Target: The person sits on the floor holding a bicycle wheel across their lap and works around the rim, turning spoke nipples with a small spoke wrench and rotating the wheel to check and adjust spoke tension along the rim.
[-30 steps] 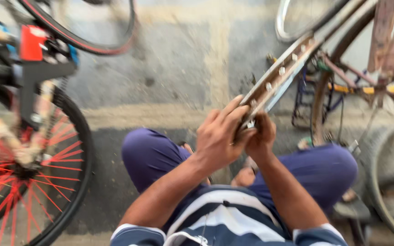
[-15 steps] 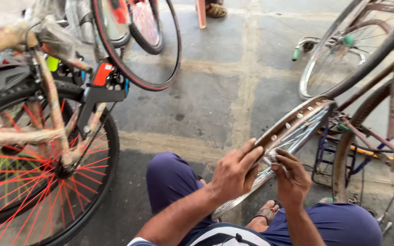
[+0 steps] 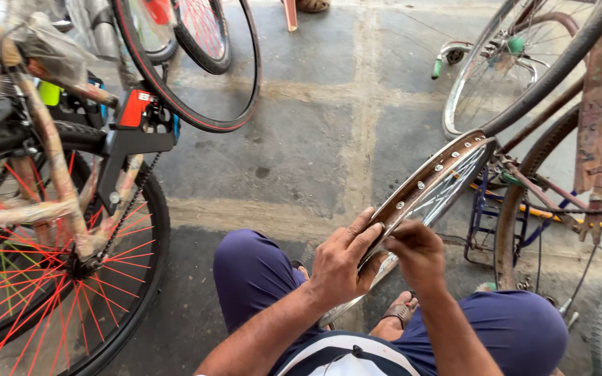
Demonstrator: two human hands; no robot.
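Head view: a bare bicycle wheel rim [image 3: 432, 182], tyreless and rusty along its channel, slants across the person's lap above the concrete floor [image 3: 301, 139]. Left hand [image 3: 339, 261] wraps its fingers over the rim's near edge; right hand [image 3: 418, 254] pinches narrowly at the rim's inner side, beside the spokes [image 3: 447, 198]. Bicycle with red spokes [image 3: 50, 230] stands left.

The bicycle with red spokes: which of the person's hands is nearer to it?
Left. The left hand, gripping the bare wheel rim, lies on the side of the red-spoked bicycle; the right hand is farther away.
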